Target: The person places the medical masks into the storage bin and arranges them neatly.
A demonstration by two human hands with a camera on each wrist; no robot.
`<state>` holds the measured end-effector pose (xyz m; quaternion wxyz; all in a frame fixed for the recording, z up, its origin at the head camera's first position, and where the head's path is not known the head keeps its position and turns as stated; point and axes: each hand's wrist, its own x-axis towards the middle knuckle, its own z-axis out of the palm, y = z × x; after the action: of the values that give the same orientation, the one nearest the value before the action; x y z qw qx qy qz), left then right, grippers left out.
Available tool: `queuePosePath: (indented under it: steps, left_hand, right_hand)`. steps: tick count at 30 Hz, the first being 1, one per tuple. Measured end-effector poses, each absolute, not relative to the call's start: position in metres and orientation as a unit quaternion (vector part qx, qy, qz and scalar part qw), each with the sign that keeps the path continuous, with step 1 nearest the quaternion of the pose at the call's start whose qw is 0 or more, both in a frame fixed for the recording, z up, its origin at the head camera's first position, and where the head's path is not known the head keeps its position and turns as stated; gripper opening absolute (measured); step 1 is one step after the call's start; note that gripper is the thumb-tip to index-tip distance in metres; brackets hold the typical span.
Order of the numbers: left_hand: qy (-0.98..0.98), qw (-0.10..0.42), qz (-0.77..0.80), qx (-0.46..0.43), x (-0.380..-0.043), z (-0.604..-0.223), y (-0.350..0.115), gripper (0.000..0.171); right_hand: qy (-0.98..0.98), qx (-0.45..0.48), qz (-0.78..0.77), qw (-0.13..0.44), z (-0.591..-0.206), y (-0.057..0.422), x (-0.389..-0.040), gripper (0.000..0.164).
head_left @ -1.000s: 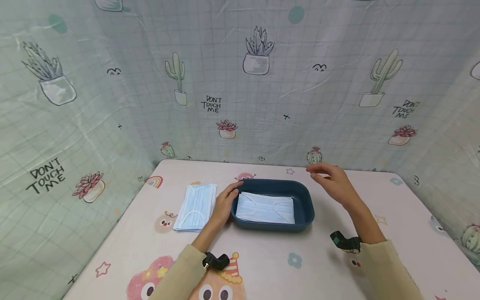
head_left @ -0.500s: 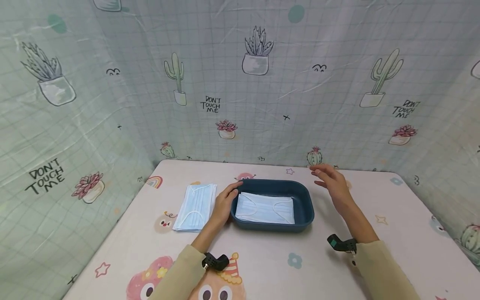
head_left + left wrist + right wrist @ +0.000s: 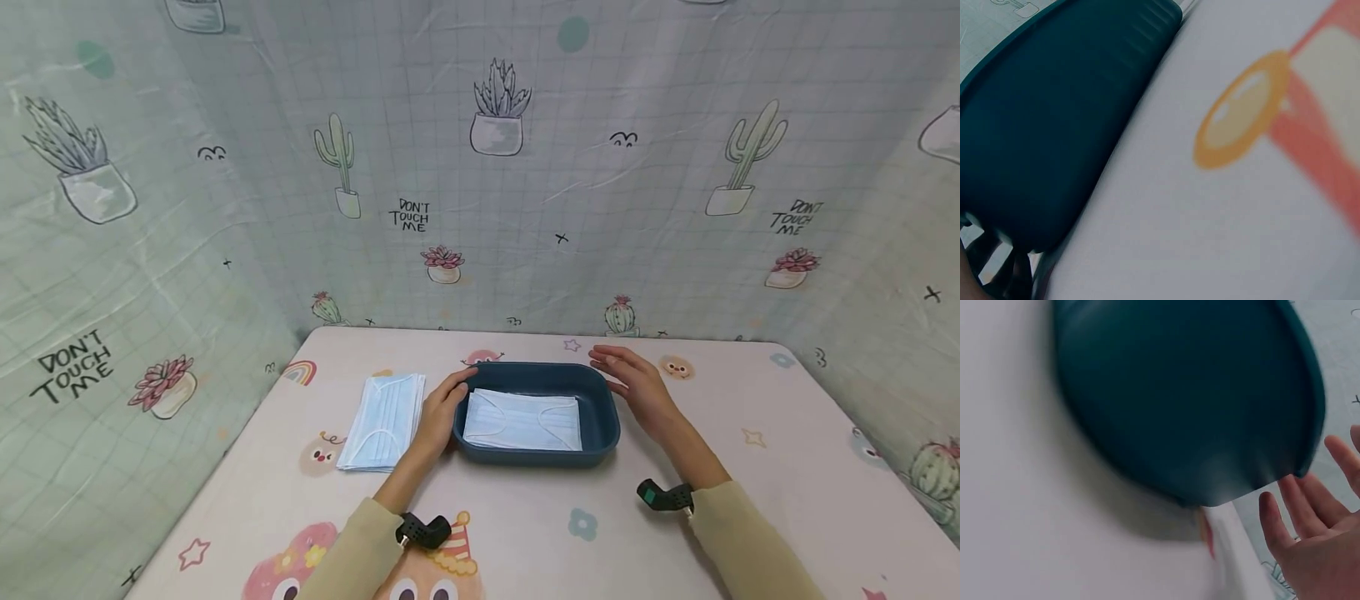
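Note:
A dark blue rectangular bin (image 3: 537, 457) stands on the table with a stack of pale blue face masks (image 3: 522, 422) lying flat inside. My left hand (image 3: 437, 417) touches the bin's left end, its fingers along the outer wall and reaching the rim. In the left wrist view those fingers show only partly, dark at the lower left corner. At the far right corner, my right hand (image 3: 640, 390) has its fingers extended and spread, right at the rim. The right wrist view shows this palm (image 3: 1325, 559) with nothing in it, beside the bin's end wall (image 3: 1191, 406).
Another stack of face masks (image 3: 384, 422) lies on the table left of my left forearm. The pale table cover (image 3: 525, 533) bears cartoon prints. A patterned curtain (image 3: 480, 200) hangs behind the table and along both sides.
My right hand has moved left and down to the bin's right end, its fingers spreading. The left hand stays at the left end. The head view has shifted slightly.

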<state>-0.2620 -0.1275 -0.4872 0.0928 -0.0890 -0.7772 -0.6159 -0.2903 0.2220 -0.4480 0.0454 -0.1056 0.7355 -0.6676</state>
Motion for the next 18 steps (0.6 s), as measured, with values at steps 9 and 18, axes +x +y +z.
queuePosePath:
  steps: [9, 18]
  left_hand:
    - [-0.777, 0.092, -0.617, -0.090, -0.263, -0.488, -0.127, 0.037]
    - [-0.777, 0.095, -0.617, -0.085, -0.261, -0.489, -0.128, 0.036]
  right_hand:
    - [0.759, -0.118, -0.636, 0.072, -0.459, 0.210, -0.288, 0.053]
    - [0.763, -0.121, -0.633, 0.052, -0.467, 0.205, -0.287, 0.049]
